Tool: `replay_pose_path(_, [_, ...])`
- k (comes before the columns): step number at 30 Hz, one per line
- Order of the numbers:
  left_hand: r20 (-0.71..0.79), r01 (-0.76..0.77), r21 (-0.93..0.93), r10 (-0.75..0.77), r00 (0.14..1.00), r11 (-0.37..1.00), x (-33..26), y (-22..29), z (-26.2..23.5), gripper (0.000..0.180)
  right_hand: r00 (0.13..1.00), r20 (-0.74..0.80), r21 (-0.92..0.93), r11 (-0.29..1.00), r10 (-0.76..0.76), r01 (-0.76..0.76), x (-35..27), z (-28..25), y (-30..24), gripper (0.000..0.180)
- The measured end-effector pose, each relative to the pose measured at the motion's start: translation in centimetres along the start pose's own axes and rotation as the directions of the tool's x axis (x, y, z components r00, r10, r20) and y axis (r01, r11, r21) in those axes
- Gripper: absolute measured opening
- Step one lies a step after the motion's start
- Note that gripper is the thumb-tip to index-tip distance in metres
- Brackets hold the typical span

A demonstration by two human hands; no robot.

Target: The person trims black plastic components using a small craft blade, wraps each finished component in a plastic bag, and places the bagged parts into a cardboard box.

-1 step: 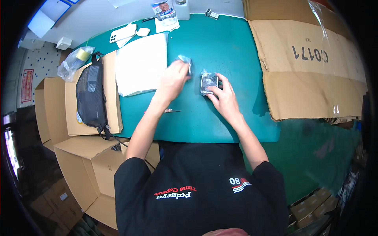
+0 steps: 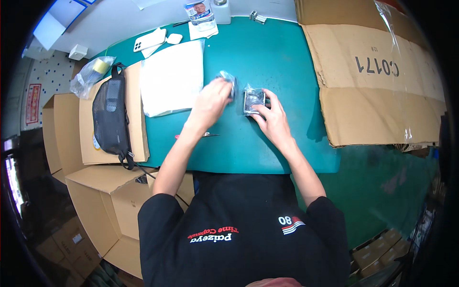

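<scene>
My left hand (image 2: 210, 103) is closed on a small dark item in clear plastic wrap (image 2: 230, 85), partly hidden by the fingers and a little blurred. Just to the right, my right hand (image 2: 273, 115) grips a boxy dark part in clear plastic (image 2: 254, 100) by its right and near sides. The two wrapped pieces are close together but apart, over the green tabletop (image 2: 239, 148). Beside my left forearm lies a small pointed tool with a reddish handle (image 2: 205, 135), partly covered by the arm; its kind is unclear.
A stack of white sheets (image 2: 172, 79) lies left of my hands, beside a black mesh pouch (image 2: 111, 115) on flat cardboard. A white phone (image 2: 149, 40) and a clear tub (image 2: 201, 19) stand at the back. Large cardboard (image 2: 377, 91) borders the right; an open carton (image 2: 95, 205) sits lower left.
My left hand has shifted slightly to the right with its wrapped item, and more of the reddish-handled tool shows beside my forearm. My right hand stays in place.
</scene>
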State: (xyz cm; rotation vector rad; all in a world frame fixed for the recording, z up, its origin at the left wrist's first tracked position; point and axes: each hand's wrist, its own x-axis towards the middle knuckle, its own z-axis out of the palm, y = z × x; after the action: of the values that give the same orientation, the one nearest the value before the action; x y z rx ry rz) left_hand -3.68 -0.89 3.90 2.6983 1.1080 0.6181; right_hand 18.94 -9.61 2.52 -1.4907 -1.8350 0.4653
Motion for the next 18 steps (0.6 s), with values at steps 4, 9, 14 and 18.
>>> replay_pose_path(4, [0.061, -0.015, -0.028, 0.016, 0.998, 1.000, -2.1, 3.1, -1.1, 0.043, 0.999, -0.001, 0.062, 0.997, -0.039, 0.039, 0.5, 0.4, -0.1, 0.024])
replay_pose_path(9, [0.023, 0.034, -0.037, -0.034, 0.999, 0.999, -2.0, 4.2, -0.2, 0.044, 0.997, -0.003, 0.041, 0.996, -0.076, 0.076, 1.0, 0.5, -0.2, 0.024])
replay_pose_path(14, [0.013, 0.093, -0.099, -0.093, 0.996, 0.991, -2.2, 4.9, 1.3, 0.059, 0.997, -0.013, 0.013, 0.997, -0.082, 0.082, 1.2, 0.7, -0.2, 0.023])
replay_pose_path(18, [0.034, 0.113, -0.044, -0.111, 0.993, 0.993, -2.1, 5.9, 2.0, 0.061, 0.995, 0.016, -0.073, 0.992, -0.099, 0.100, 1.1, 0.6, 0.0, 0.026])
